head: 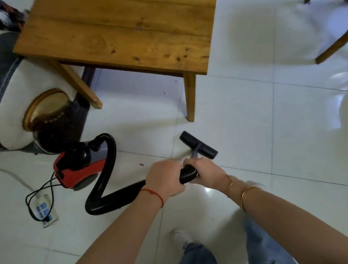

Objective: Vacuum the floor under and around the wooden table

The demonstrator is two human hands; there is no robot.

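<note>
Both hands, the left hand (pixel 166 178) and right hand (pixel 203 171), are gripping the black hose (pixel 110 195). The nozzle (pixel 198 144) is resting on the floor (pixel 282 138) near the wooden table (pixel 130 25) leg; specks under it are suggesting most vacuuming is remaining.

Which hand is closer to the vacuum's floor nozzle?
Right. The right hand grips the hose just behind the nozzle; the left hand grips farther back.

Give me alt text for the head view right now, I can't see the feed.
Both hands, left hand and right hand, grip the black hose of a red vacuum cleaner, with the floor nozzle resting on white tiles just in front of the wooden table. A power strip lies on the floor to the left.
</note>
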